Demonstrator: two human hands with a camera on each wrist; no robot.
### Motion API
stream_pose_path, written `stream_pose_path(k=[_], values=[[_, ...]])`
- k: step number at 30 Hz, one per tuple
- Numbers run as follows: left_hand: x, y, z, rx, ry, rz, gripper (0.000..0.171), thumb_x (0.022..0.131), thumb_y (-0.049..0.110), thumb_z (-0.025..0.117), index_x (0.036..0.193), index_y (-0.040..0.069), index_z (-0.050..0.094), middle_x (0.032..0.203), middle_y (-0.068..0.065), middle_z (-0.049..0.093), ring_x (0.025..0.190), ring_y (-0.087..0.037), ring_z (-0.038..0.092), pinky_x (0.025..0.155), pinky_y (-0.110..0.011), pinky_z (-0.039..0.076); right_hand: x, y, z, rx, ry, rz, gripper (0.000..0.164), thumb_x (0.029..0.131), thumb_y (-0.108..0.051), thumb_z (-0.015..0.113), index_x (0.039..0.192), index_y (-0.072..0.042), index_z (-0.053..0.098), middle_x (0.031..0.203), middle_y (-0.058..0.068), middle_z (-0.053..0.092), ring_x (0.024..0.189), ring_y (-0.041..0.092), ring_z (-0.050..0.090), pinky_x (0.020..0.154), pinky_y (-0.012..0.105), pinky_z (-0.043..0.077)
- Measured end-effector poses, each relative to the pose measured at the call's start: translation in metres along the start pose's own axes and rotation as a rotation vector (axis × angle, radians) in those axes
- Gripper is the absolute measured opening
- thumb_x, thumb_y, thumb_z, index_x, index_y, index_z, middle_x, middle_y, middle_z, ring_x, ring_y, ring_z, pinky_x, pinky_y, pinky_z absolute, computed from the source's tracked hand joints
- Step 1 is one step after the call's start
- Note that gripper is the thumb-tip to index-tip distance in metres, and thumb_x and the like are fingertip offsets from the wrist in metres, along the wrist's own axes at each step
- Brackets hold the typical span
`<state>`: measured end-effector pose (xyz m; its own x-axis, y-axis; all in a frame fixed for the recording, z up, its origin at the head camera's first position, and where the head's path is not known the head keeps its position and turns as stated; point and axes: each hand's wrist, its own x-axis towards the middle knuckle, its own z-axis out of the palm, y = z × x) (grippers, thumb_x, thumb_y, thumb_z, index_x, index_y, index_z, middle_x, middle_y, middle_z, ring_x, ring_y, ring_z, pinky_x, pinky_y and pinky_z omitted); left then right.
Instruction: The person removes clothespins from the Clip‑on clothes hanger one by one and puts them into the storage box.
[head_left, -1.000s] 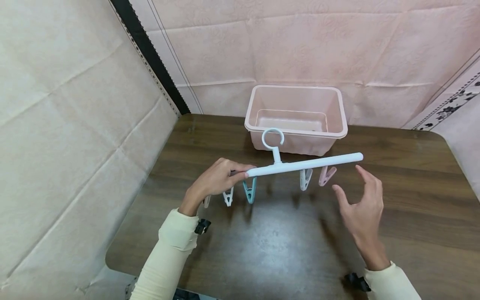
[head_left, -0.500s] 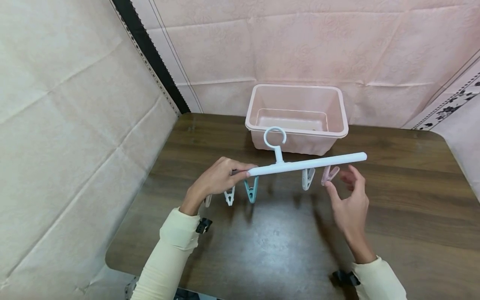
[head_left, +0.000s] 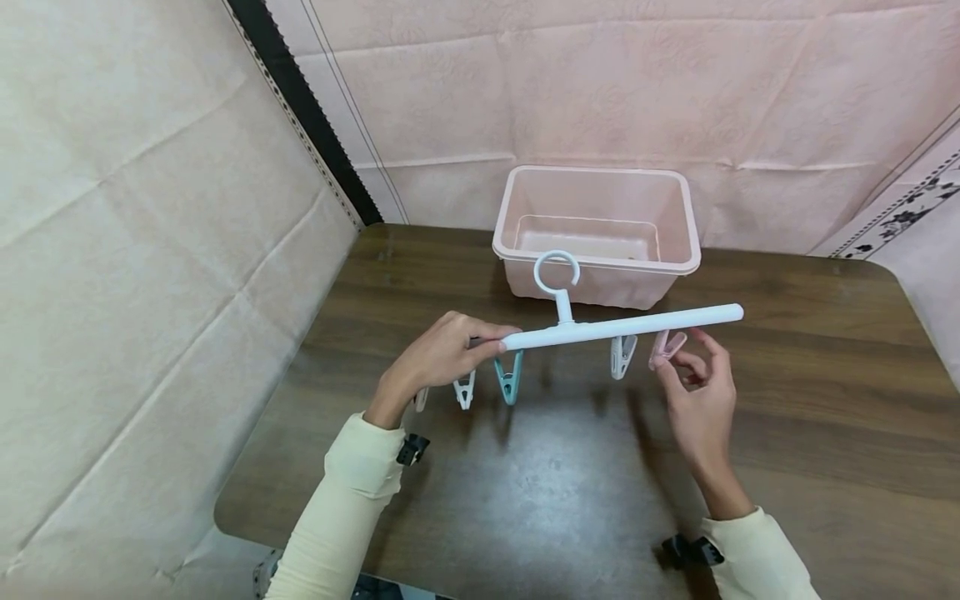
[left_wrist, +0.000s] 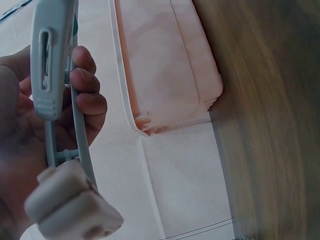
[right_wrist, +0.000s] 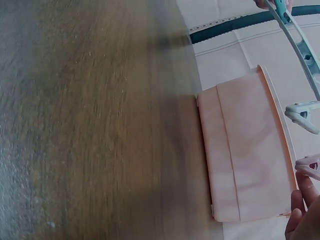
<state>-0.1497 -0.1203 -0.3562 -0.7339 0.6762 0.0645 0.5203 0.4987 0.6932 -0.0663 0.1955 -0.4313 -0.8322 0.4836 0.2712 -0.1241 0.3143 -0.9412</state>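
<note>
A light-blue clip hanger (head_left: pixel 630 325) is held up above the table, its hook upward and its right end slightly higher. My left hand (head_left: pixel 438 354) grips the bar's left part between thumb and fingers. Below the bar on that side hang a teal clothespin (head_left: pixel 509 382), a white clothespin (head_left: pixel 465 390) and a beige clothespin (left_wrist: pixel 70 205), largest in the left wrist view. Toward the right end are a grey clothespin (head_left: pixel 622 357) and a pink clothespin (head_left: pixel 666 346). My right hand (head_left: pixel 701 408) pinches the pink one, thumb on its near leg; the other fingers are partly hidden.
Behind the hanger, a pink plastic basin (head_left: pixel 596 267) stands at the back of the brown wooden table (head_left: pixel 555 492). Pale cloth (head_left: pixel 615 92) hangs behind the table and along its left side.
My right hand has moved left from beside the bar's end to the pink clothespin, and its thumb and fingers have closed on it. The hanger has shifted slightly right in the left hand.
</note>
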Motion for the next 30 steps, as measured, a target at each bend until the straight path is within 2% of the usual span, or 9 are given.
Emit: stream_pose_path(k=[4,8,13,16,19,24,30], values=[[0.001,0.001,0.000,0.003,-0.002,-0.011,0.032,0.101,0.013,0.062,0.132,0.012,0.067,0.078,0.003,0.064,0.051,-0.008,0.032,0.049,-0.025,0.030,0.000,0.000,-0.001,0.001,0.004,0.024,0.051,0.090,-0.005,0.073,0.137,-0.007,0.054,0.087,-0.011,0.069,0.087,0.009,0.057,0.076,0.023,0.040],[0.001,0.002,0.000,0.000,-0.001,-0.019,0.032,0.101,0.013,0.063,0.132,0.012,0.067,0.081,0.002,0.066,0.051,-0.007,0.031,0.048,-0.025,0.030,-0.001,0.001,-0.003,-0.032,0.022,0.021,0.044,0.088,-0.006,0.075,0.130,-0.002,0.060,0.086,-0.014,0.067,0.086,0.010,0.056,0.078,0.025,0.039],[0.001,0.002,0.000,-0.005,-0.003,-0.014,0.032,0.100,0.013,0.063,0.132,0.011,0.067,0.077,0.002,0.065,0.051,-0.007,0.030,0.048,-0.025,0.029,-0.001,-0.002,-0.006,-0.055,0.041,-0.020,0.032,0.086,-0.004,0.078,0.116,0.003,0.069,0.088,-0.008,0.067,0.083,0.006,0.057,0.078,0.024,0.039],[0.001,0.001,0.001,-0.006,-0.005,-0.014,0.032,0.100,0.013,0.063,0.132,0.011,0.067,0.071,0.004,0.060,0.051,-0.008,0.030,0.048,-0.025,0.029,0.001,-0.001,-0.009,-0.062,0.052,-0.029,0.029,0.086,-0.003,0.078,0.114,0.002,0.071,0.091,-0.005,0.068,0.084,0.006,0.057,0.079,0.022,0.040],[0.001,0.001,0.001,-0.007,-0.003,-0.018,0.032,0.100,0.013,0.064,0.132,0.012,0.068,0.071,0.004,0.060,0.051,-0.008,0.030,0.048,-0.025,0.029,0.003,-0.001,-0.012,-0.064,0.062,-0.035,0.028,0.086,-0.002,0.077,0.113,0.003,0.071,0.094,-0.007,0.069,0.085,0.005,0.058,0.081,0.022,0.040],[0.001,0.001,0.001,-0.013,-0.006,-0.024,0.032,0.100,0.013,0.064,0.132,0.012,0.067,0.078,0.003,0.065,0.050,-0.008,0.029,0.048,-0.025,0.028,0.005,-0.004,-0.015,-0.072,0.043,-0.028,0.027,0.089,-0.004,0.075,0.114,0.004,0.069,0.097,-0.011,0.069,0.090,0.002,0.060,0.082,0.021,0.041],[0.001,0.004,0.000,-0.019,-0.028,-0.028,0.032,0.100,0.013,0.064,0.132,0.010,0.067,0.107,-0.003,0.072,0.049,-0.007,0.028,0.047,-0.024,0.027,0.007,-0.005,-0.017,-0.089,0.012,-0.048,0.027,0.089,0.002,0.073,0.114,0.006,0.066,0.097,0.007,0.074,0.087,-0.005,0.063,0.080,0.021,0.036]])
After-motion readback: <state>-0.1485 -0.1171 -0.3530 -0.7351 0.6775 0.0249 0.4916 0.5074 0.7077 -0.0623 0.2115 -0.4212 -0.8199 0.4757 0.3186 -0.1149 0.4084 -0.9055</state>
